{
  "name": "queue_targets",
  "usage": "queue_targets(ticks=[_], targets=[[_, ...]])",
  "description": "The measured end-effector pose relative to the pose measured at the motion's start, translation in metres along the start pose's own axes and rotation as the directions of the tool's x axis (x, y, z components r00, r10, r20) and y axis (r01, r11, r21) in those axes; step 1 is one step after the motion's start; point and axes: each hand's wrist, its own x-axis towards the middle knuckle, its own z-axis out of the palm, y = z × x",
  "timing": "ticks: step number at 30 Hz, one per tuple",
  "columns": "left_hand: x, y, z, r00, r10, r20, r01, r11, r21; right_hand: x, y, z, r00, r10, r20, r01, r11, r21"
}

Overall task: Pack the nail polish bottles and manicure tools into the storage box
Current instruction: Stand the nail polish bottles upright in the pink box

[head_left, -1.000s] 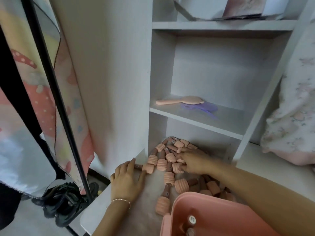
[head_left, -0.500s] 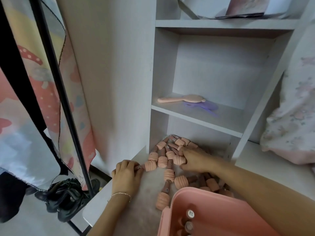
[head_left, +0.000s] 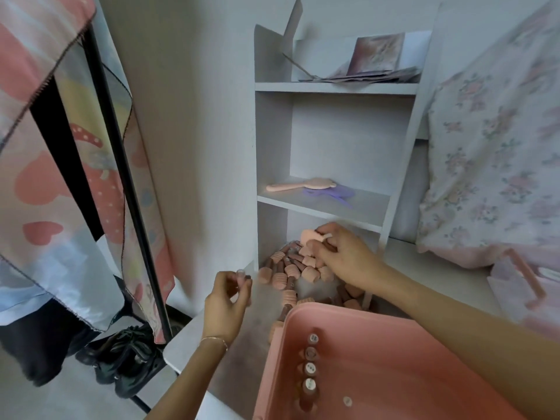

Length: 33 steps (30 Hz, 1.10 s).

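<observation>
A pile of nail polish bottles [head_left: 291,269] with ribbed peach caps lies on the grey desk [head_left: 257,325], partly inside the bottom shelf bay. My right hand [head_left: 345,259] is lifted over the pile and grips two or three bottles [head_left: 312,237]. My left hand [head_left: 225,298] is raised left of the pile, fingers curled around a small dark bottle that is barely visible. The pink storage box [head_left: 378,368] stands at the near right with several bottles [head_left: 309,368] upright in a row along its left wall.
A pink hairbrush [head_left: 300,185] and a purple comb [head_left: 330,194] lie on the middle shelf. Papers sit on the top shelf. A floral pillow [head_left: 497,165] and a pink-handled lid [head_left: 521,280] are at right. A black rack pole [head_left: 127,189], hanging cloth and black shoes [head_left: 127,359] are left.
Both hands have lifted off the desk. The right hand rose from the pile with bottles in its grip; the left hand curled shut around one bottle and came up. The camera view tilted up.
</observation>
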Motion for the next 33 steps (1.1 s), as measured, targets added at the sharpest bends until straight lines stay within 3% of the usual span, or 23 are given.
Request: queue_targets(ticks=[3,6,8,10,13,17,19,22,28,33], targets=[[-0.012,0.033,-0.007,0.997,0.067,-0.031,-0.069,0.993,-0.092,-0.020,-0.026,-0.014,0.996,0.071,-0.059,-0.052,0.959,0.279],[-0.028,0.065,-0.014,0.992,0.108,-0.058,-0.115,0.986,-0.123,-0.047,-0.044,-0.030,0.998,0.052,-0.026,-0.040,0.937,0.347],[-0.040,0.084,-0.021,0.989,0.133,-0.068,-0.141,0.982,-0.125,-0.067,-0.048,-0.039,0.997,0.025,0.071,-0.049,0.934,0.354],[-0.056,0.098,-0.028,0.991,0.113,-0.077,-0.124,0.979,-0.162,-0.087,-0.046,-0.043,0.979,0.003,0.203,-0.065,0.951,0.302],[-0.084,0.111,-0.037,0.997,0.041,-0.062,-0.057,0.957,-0.284,-0.114,-0.032,-0.040,0.947,0.013,0.320,-0.044,0.995,0.088],[-0.116,0.111,-0.042,0.996,0.022,0.083,0.015,0.910,-0.414,-0.143,-0.001,-0.020,0.896,0.112,0.429,-0.028,0.980,-0.198],[-0.126,0.108,-0.042,0.991,0.028,0.133,0.030,0.907,-0.421,-0.153,0.011,-0.008,0.864,0.124,0.489,0.050,0.944,-0.327],[-0.131,0.106,-0.039,0.987,0.081,0.139,-0.021,0.921,-0.388,-0.161,0.018,0.011,0.815,0.063,0.575,0.156,0.933,-0.324],[-0.139,0.092,-0.033,0.989,0.133,0.063,-0.101,0.927,-0.361,-0.168,0.015,0.021,0.852,-0.070,0.519,0.286,0.893,-0.349],[-0.138,0.088,-0.028,0.989,0.140,0.056,-0.110,0.924,-0.366,-0.152,0.009,0.011,0.932,-0.097,0.350,0.248,0.875,-0.416]])
